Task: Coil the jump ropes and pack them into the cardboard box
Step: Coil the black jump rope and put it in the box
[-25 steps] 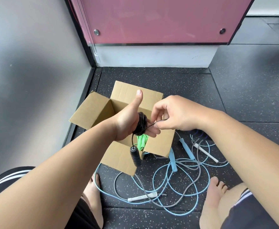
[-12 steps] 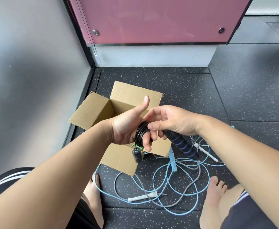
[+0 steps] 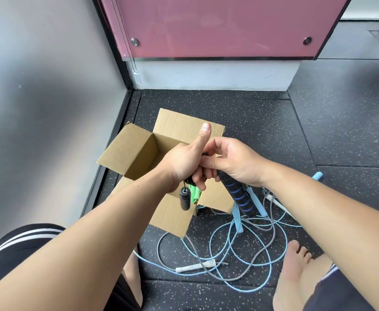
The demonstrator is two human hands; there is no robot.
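Over the open cardboard box, my left hand grips a tight coil of black jump rope, thumb pointing up. One black handle dangles below that hand. My right hand holds the rope's other handle, black with blue rings, its top end against the coil. A green jump rope lies inside the box, mostly hidden. Light blue rope and grey rope lie tangled on the floor to the box's right.
A grey wall runs along the left and a pink panel stands behind the box. A white handle and light blue handles lie among the loose ropes. My bare feet rest on the dark speckled floor.
My right hand went from pinching the rope's end to holding the blue-ringed handle, then brought it in against the coil. My left hand lowered slightly with the coil.
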